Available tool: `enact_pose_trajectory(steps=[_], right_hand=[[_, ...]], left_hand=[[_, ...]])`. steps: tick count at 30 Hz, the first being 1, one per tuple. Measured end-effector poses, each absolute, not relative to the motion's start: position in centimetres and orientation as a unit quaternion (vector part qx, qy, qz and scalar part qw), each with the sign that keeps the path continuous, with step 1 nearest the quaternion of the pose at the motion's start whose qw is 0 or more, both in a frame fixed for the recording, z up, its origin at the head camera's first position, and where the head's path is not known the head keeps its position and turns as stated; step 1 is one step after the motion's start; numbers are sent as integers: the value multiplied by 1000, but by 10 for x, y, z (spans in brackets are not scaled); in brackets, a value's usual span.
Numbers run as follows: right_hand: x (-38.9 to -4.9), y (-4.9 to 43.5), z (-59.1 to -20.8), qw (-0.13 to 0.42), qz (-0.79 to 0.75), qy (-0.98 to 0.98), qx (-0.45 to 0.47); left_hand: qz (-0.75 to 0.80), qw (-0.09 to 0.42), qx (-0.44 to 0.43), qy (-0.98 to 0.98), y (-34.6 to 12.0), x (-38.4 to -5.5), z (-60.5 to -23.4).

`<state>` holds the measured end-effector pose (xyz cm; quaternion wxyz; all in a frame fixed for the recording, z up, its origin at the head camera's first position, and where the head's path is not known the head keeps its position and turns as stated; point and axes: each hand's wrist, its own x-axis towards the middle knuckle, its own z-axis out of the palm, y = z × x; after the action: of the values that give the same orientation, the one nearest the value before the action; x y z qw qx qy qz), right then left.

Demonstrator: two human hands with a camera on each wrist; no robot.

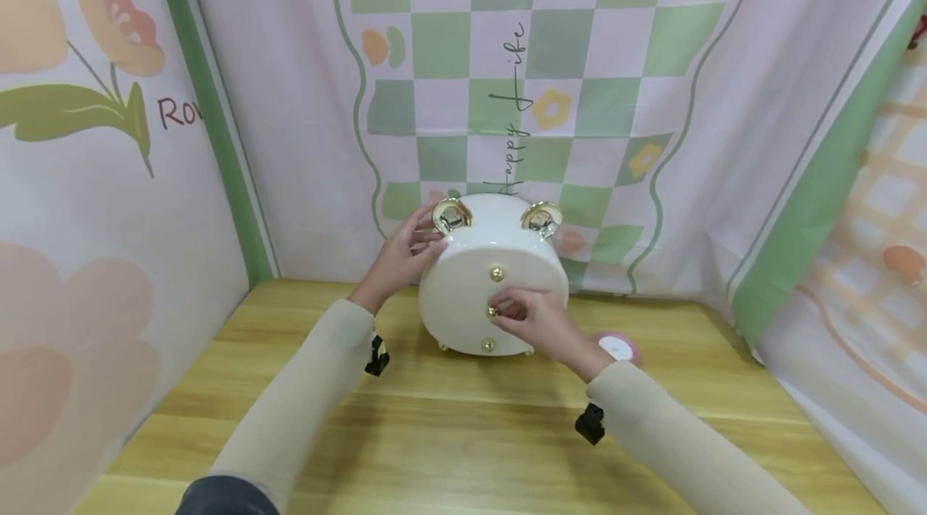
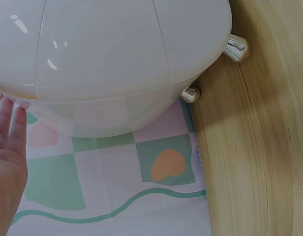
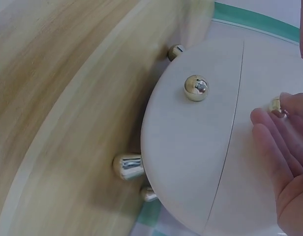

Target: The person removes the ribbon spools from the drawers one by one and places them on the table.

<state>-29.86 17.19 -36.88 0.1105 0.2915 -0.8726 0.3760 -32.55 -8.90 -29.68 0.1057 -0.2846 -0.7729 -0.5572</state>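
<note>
right hand (image 1: 539, 326) pinching middle knob (image 1: 492, 311), left hand (image 1: 405, 252) unclenched, touching white box (image 1: 459, 290) near back edge of tabletop (image 1: 434, 434). kinda looked like opening middle drawer (image 3: 241, 164); next move probably needed steady pull.

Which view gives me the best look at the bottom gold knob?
The right wrist view: the bottom gold knob appears large and unobstructed there. The head view also shows it whole, but much smaller; the left wrist view doesn't show it.
</note>
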Motion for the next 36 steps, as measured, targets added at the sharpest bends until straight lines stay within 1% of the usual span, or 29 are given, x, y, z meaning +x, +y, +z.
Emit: enact_pose_trajectory(steps=[5,9,16,18,25,33,36], right_hand=[[-299,167,-372,131,382,-871,279],[-299,165,-374,144,376,-873,276],[-298,164,-375,139,380,-873,272],[-297,165,-376,139,378,-874,272],[-294,165,-375,138,378,-872,277],[-289,166,-373,125,375,-878,269],[-286,167,-374,128,371,-879,273]], left_hand=[[-558,105,-283,-773,-89,-320,-294],[-559,104,-283,-773,-89,-324,-296],[-557,114,-285,-771,-91,-350,-316],[-557,115,-284,-772,-91,-353,-319],[-559,113,-282,-772,-92,-354,-319],[-557,113,-282,-772,-92,-354,-319],[-560,112,-287,-769,-92,-350,-316]])
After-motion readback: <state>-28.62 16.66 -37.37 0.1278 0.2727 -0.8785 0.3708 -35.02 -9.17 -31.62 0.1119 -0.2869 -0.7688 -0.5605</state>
